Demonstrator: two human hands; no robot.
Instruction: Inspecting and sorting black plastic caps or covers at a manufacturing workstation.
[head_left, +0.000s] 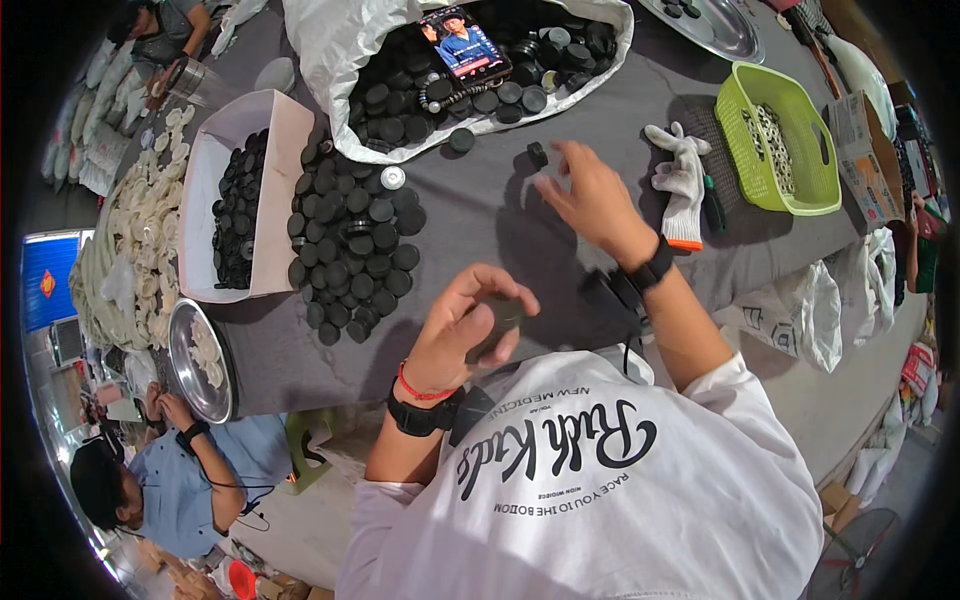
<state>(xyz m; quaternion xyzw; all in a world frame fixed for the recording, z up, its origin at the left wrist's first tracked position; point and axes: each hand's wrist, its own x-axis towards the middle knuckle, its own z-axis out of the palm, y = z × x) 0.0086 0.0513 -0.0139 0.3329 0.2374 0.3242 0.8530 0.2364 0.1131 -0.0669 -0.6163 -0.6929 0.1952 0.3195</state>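
- Holds, in the left hand [452,335] on the near side of the white sack [330,50], a dark disc [502,328]; thumb and fingers curled round it, too blurred for fine detail.
- Spreads thumb and forefinger of the right hand [600,205], half open, just nearer than the right part of the sack; nothing visibly gripped.
- Near the forefinger tip, on the near side of the sack: a lone black disc [537,155], tipped on edge; cannot tell touching or apart.
- Judged partway along: one disc in hand, one beside the right hand, a big loose pile [345,250] left of and nearer than the sack, many more inside the sack. Cannot tell finished lot from waiting lot.
- In the pile: matt black, squat, round-edged pieces, stacked anyhow; one silver-faced piece [393,178] at the side toward the sack.
- Under all, sack included: dull grey cloth [450,230], slightly creased.
- Inside the sack, on the discs: a glossy phone [465,47], screen lit. Sack itself crinkled, mouth wide.
- Left of the sack, beyond the pile: smooth pale bin [283,190] of small black parts.
- Right of the sack: knitted white glove [680,170], then slotted green plastic basket [738,140] of small pale pieces.
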